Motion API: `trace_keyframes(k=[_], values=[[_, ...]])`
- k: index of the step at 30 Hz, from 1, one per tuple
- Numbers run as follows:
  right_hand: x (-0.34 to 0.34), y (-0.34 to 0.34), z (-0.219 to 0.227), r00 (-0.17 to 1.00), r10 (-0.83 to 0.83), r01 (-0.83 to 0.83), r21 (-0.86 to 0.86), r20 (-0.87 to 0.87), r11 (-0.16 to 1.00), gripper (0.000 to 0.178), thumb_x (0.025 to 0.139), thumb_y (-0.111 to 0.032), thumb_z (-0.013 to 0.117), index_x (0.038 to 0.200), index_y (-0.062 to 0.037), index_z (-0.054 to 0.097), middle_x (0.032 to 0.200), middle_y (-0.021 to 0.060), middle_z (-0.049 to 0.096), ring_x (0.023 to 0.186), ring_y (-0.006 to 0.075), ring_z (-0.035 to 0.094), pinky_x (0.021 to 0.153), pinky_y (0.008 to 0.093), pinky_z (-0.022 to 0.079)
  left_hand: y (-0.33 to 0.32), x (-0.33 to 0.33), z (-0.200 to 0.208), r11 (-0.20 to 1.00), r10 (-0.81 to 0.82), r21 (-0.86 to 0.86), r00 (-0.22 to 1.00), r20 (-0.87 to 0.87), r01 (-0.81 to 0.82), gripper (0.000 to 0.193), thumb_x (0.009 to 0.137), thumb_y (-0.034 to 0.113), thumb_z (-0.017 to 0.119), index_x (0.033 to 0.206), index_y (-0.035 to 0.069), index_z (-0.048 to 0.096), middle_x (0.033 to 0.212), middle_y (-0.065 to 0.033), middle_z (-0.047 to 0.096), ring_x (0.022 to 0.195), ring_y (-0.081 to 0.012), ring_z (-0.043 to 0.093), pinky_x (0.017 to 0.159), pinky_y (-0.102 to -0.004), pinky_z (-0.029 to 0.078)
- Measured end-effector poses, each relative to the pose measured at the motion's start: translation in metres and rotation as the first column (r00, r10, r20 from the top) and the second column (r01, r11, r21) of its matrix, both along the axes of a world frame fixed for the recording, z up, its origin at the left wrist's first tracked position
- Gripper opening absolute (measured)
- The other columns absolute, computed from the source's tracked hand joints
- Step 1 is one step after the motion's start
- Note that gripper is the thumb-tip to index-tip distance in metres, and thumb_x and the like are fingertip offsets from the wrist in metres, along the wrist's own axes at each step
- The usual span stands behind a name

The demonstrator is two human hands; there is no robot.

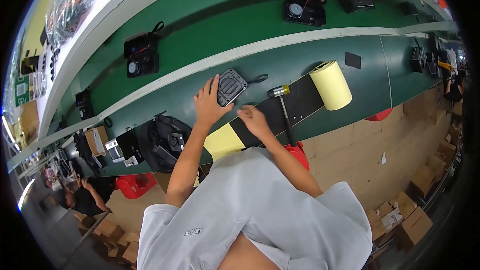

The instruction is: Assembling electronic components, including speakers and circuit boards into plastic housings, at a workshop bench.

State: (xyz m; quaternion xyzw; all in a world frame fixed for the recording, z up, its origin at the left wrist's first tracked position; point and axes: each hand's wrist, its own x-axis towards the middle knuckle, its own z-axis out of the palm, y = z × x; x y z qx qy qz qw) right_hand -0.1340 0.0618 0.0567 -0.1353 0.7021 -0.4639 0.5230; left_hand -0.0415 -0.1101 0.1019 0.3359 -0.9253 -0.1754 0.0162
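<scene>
Hands apart: left hand gripping black case toward desk's far edge; right hand beside it, fingers curled, grip unclear. Hammer near front edge.

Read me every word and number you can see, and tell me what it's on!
Gray shirt: tiny dark print, too small to read.
White sheet on a cardboard box: too blurred.
Black case by the left hand: no readable words.
</scene>
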Motion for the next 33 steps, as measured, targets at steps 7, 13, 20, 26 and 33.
trace_keyframes(k=[7, 13, 20, 26, 33], values=[[0.014, -0.107, -0.032, 0.789, -0.392, 0.496, -0.115, 0.473, 0.86, 0.083, 0.08, -0.041, 0.081, 0.128, 0.0122, 0.04, 0.118, 0.0181, 0.06, 0.104, 0.0238, 0.063, 0.091, 0.0342, 0.051, -0.033, 0.008, -0.025, 0.987, 0.083, 0.15, 0.986, -0.144, -0.061, 0.113, 0.062, 0.049, 0.08, 0.155, 0.01, 0.029, 0.137, -0.0208, 0.052, 0.116, -0.0421, 0.056, 0.094, -0.0513, 0.047], [-0.02, -0.109, -0.022, 0.909, -0.248, 0.291, -0.084, 0.335, 0.953, 0.089, 0.07, -0.04, 0.087, 0.125, 0.0132, 0.041, 0.117, 0.0223, 0.062, 0.105, 0.0273, 0.064, 0.089, 0.036, 0.053, -0.072, -0.022, -0.015, 0.814, 0.357, 0.557, 0.898, -0.258, -0.163, 0.048, 0.094, 0.033, 0.064, 0.125, -0.003, 0.057, 0.113, -0.0267, 0.066, 0.104, -0.0384, 0.065, 0.09, -0.0424, 0.05], [-0.02, -0.107, -0.026, 0.928, -0.222, 0.251, -0.064, 0.299, 0.966, 0.079, 0.074, -0.033, 0.086, 0.125, 0.0104, 0.044, 0.117, 0.0197, 0.062, 0.104, 0.0237, 0.064, 0.091, 0.0346, 0.052, -0.111, -0.073, -0.002, 0.988, 0.046, 0.152, 0.998, -0.049, -0.038, 0.033, 0.085, 0.031, 0.073, 0.085, -0.002, 0.071, 0.081, -0.021, 0.07, 0.076, -0.0395, 0.068, 0.073, -0.0448, 0.054], [-0.049, -0.136, -0.018, 0.893, -0.314, 0.365, -0.112, 0.321, 0.924, 0.078, 0.077, -0.033, 0.084, 0.127, 0.0114, 0.043, 0.117, 0.0187, 0.063, 0.106, 0.0222, 0.064, 0.094, 0.0347, 0.05, -0.122, -0.092, 0.014, 0.986, 0.087, 0.152, 0.991, -0.106, -0.07, 0.032, 0.091, 0.029, 0.066, 0.099, -0.001, 0.073, 0.087, -0.0214, 0.071, 0.085, -0.0389, 0.069, 0.08, -0.0434, 0.053], [-0.177, -0.249, -0.031, 0.82, -0.42, 0.535, -0.258, 0.39, 0.804, 0.088, 0.072, -0.055, 0.08, 0.122, 0.0119, 0.054, 0.115, 0.0222, 0.065, 0.107, 0.031, 0.065, 0.093, 0.0369, 0.051, -0.127, -0.125, 0.019, 0.981, -0.086, -0.186, 0.98, -0.182, 0.051, 0.064, 0.092, 0.027, 0.063, 0.148, 0.004, 0.041, 0.146, -0.0274, 0.042, 0.131, -0.0453, 0.044, 0.107, -0.0501, 0.038]])
